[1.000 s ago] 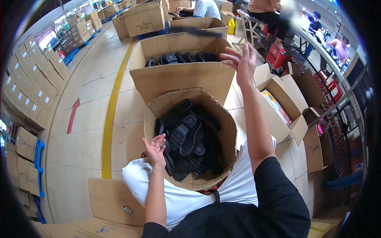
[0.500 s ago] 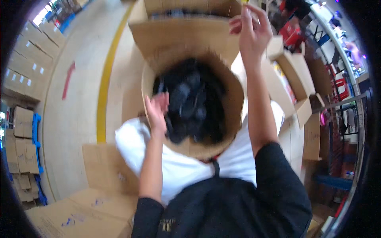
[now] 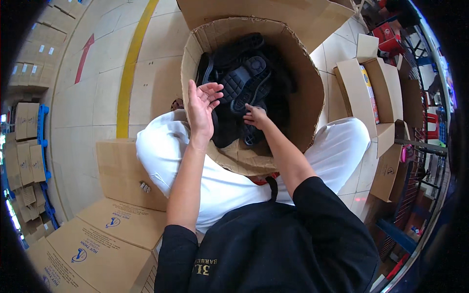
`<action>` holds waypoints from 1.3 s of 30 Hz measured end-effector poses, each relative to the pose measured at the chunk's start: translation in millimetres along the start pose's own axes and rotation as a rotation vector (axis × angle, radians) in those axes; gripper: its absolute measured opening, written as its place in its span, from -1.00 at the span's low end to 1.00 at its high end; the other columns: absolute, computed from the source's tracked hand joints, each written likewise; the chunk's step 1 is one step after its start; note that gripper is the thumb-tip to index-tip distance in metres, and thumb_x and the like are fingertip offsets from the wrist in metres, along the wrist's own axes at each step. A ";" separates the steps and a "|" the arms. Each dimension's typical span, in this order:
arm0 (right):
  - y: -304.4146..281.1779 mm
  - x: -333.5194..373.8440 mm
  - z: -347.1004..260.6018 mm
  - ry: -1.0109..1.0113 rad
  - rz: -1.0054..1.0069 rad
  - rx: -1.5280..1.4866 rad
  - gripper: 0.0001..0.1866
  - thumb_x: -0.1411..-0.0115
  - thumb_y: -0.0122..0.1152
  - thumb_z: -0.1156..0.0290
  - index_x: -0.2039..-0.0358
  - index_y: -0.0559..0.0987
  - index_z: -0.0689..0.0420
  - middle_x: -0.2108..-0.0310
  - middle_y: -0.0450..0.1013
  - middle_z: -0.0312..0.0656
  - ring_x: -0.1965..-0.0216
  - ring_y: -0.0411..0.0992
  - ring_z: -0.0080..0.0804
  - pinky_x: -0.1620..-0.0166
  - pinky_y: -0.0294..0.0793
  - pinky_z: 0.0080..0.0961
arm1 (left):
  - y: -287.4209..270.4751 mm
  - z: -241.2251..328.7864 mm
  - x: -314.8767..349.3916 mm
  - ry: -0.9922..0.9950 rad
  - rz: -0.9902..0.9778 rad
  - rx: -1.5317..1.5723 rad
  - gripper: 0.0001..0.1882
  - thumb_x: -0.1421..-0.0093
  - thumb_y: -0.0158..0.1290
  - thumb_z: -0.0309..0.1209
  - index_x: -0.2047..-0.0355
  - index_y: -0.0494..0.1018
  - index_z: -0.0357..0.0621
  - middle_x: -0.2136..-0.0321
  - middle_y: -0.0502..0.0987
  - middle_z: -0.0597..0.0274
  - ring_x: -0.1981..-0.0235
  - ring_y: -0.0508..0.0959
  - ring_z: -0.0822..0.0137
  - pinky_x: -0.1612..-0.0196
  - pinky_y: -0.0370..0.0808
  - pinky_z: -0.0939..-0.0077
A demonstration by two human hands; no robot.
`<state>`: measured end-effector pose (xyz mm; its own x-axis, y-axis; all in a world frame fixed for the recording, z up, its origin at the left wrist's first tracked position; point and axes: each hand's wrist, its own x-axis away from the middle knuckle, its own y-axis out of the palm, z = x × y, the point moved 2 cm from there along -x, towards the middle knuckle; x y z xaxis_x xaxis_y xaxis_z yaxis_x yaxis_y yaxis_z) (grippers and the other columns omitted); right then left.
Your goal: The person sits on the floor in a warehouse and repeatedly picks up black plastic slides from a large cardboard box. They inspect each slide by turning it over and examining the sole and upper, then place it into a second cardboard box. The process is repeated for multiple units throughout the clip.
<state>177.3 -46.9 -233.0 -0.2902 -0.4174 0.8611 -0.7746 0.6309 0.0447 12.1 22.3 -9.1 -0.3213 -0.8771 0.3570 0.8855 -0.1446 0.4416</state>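
Between my knees stands an open cardboard box (image 3: 312, 63) holding a heap of black shoe soles (image 3: 220, 54). My right hand (image 3: 256, 117) reaches into it, fingers closed on the near end of a black shoe sole (image 3: 244, 78) that lies on top, its grooved tread facing up. At the box's left inner side my left hand (image 3: 201, 110) is open, palm turned toward the sole and fingers apart. Nothing is in that hand. The soles deeper down merge into one dark mass.
Another carton (image 3: 264, 10) adjoins the box at the far side. Closed cartons (image 3: 117, 244) are stacked at my lower left. To the right stands an open carton (image 3: 386, 88) with colourful packages, beside metal racks. A yellow floor line (image 3: 129, 73) runs along the left.
My right hand has come down from above the far carton into the box and taken hold of a shoe sole. My left hand stays open near the box's left side.
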 end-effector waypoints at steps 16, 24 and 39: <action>-5.7 18.3 -31.7 -0.074 0.219 0.146 -0.80 0.02 0.12 0.49 0.40 0.42 0.34 0.44 0.32 -0.10 0.38 0.35 -0.24 0.46 0.45 -0.32 | 2.4 -0.7 -2.0 0.070 0.049 -0.152 -0.53 -0.16 -0.28 0.02 0.42 0.43 -0.11 0.44 0.50 0.27 0.46 0.42 0.52 0.35 0.29 0.64; -40.4 91.2 -109.6 -0.468 0.170 0.616 -0.60 0.13 0.23 0.41 0.27 0.39 0.30 0.40 0.39 -0.09 0.43 0.43 -0.31 0.51 0.50 -0.47 | 12.8 1.1 1.2 0.260 0.023 -0.325 -0.56 -0.15 -0.24 -0.01 0.46 0.45 -0.10 0.48 0.50 0.32 0.47 0.42 0.55 0.37 0.28 0.66; -58.2 267.0 -166.5 -1.102 -0.365 0.225 -0.73 0.02 0.16 0.57 0.26 0.39 0.17 0.41 0.37 -0.34 0.36 0.32 -0.66 0.25 0.32 -0.71 | 23.9 -24.5 5.2 0.337 -0.215 -0.756 -0.78 0.03 0.11 -0.26 0.50 0.46 -0.17 0.54 0.51 0.26 0.51 0.49 0.48 0.37 0.43 0.62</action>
<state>238.3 -86.2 78.6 -0.2742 -0.9573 -0.0910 -0.9616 0.2743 0.0125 39.9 3.1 -16.9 -0.4972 -0.8676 0.0112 0.8412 -0.4851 -0.2387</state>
